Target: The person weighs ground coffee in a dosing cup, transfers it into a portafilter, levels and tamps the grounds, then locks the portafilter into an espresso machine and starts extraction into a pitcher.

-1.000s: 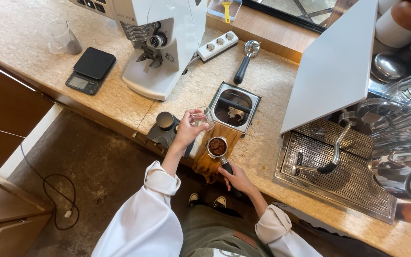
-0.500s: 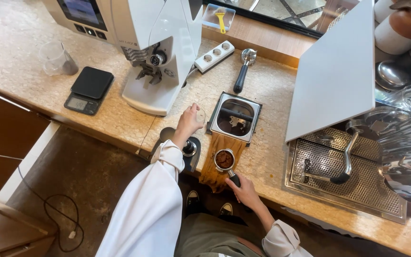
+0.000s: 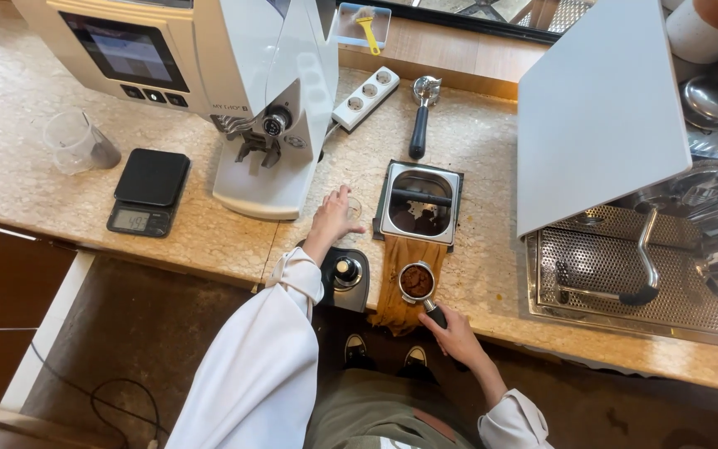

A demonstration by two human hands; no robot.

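On a stone counter beside the grinder (image 3: 263,108), the left hand (image 3: 331,218) has moved up from the tamper (image 3: 344,270) and now clasps a small clear cup (image 3: 353,207); the right hand (image 3: 456,333) still grips the coffee-filled portafilter (image 3: 417,283) resting on a brown cloth (image 3: 400,266)

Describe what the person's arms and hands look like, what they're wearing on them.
Both arms are covered by long white sleeves, loose and slightly creased, ending in gathered cuffs at the wrists. The left hand and right hand are bare: no gloves, and no rings, watch or bracelets that can be made out. The fingers are uncovered too.
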